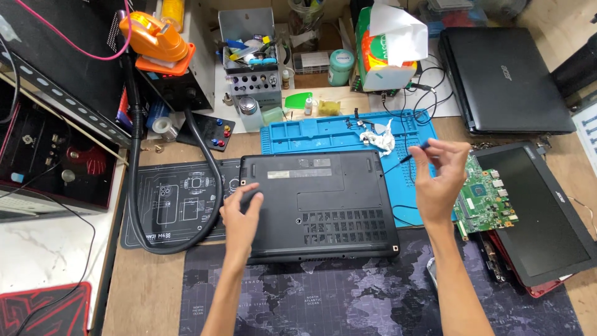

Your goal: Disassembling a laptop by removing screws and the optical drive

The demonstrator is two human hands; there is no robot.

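A black laptop [323,202] lies upside down, base panel up, across a blue work mat [323,132] and a dark map-printed desk mat [348,298]. My left hand [239,214] rests flat on the laptop's left edge, fingers spread. Off the laptop's top right corner, my right hand [440,177] is raised with its fingers pinched on a thin black screwdriver [413,153] whose tip points left. A crumpled white paper [379,137] lies on the blue mat just behind the laptop.
A green circuit board [485,196] and a loose screen panel [538,211] lie at right, a closed black laptop [507,78] behind them. A black hose [205,186] loops at left from an orange-topped station [158,43]. Tool bins, bottles and a tissue box [382,53] crowd the back.
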